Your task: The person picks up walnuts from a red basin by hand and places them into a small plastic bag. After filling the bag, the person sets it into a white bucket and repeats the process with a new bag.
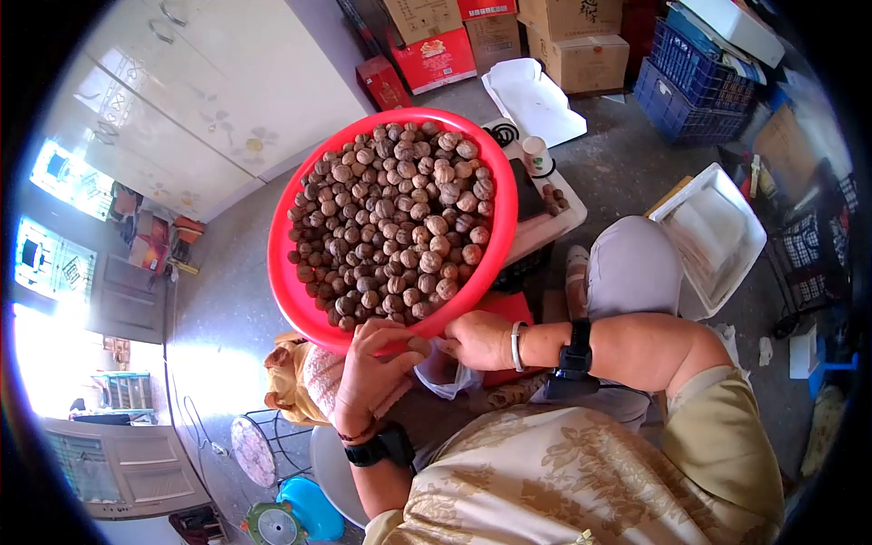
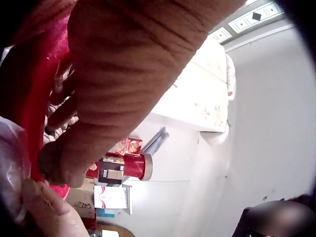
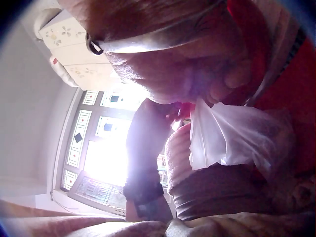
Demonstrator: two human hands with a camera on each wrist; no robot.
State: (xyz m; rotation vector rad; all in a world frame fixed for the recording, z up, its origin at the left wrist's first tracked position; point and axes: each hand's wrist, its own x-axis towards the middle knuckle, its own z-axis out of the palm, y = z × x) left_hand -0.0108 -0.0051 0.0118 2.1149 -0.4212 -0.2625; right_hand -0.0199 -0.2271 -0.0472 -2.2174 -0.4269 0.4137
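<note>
A round red basin (image 1: 509,236) full of brown walnuts (image 1: 391,218) tilts in front of the person. The left hand (image 1: 371,372) grips the basin's near rim; in the left wrist view this hand (image 2: 118,74) has its fingers over the red rim (image 2: 37,113), beside the walnuts (image 2: 59,118). The right hand (image 1: 481,341) is at the same rim, just to the right, and pinches a thin whitish plastic bag (image 1: 447,381). Seen from the right wrist, the bag (image 3: 222,133) hangs below the right hand (image 3: 182,69). The bag's contents are unclear.
A white tray (image 1: 713,236) lies on the floor at right. Behind the basin stand a paper cup (image 1: 537,156), a white foam piece (image 1: 536,100) and cardboard boxes (image 1: 590,64). Blue crates (image 1: 677,100) are back right. A round stool (image 1: 253,450) and a blue basin (image 1: 311,509) are lower left.
</note>
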